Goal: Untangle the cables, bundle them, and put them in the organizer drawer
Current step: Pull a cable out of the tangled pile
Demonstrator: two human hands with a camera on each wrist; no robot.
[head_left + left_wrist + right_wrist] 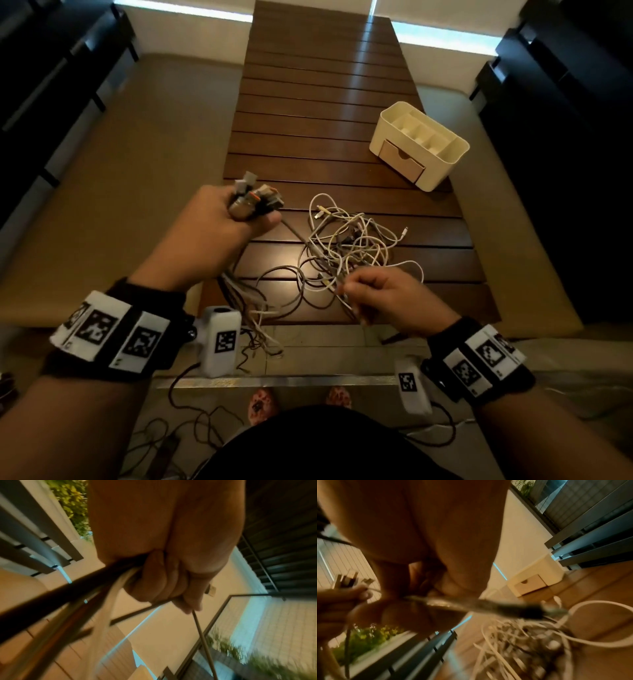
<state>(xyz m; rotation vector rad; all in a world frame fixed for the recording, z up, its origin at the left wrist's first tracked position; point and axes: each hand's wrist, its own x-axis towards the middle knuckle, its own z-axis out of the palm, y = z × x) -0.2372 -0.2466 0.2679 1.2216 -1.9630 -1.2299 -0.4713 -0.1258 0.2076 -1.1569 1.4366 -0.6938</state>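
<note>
We judge untangling under way: left hand [219,219] fists gathered plug ends [255,195]; right hand [383,298] pinches one strand. The cables [346,246] lie before the organizer [419,144], drawer [400,162] closed. Next: draw that strand free.

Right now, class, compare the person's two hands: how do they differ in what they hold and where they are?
The left hand has a full-fisted grip on several cable plug ends together; the right hand pinches only a single cable end. The left hand is raised at the table's left edge; the right hand sits nearer the person, beside the tangled cables. Both hold cables trailing into that tangle, and both wear marker wristbands.
</note>
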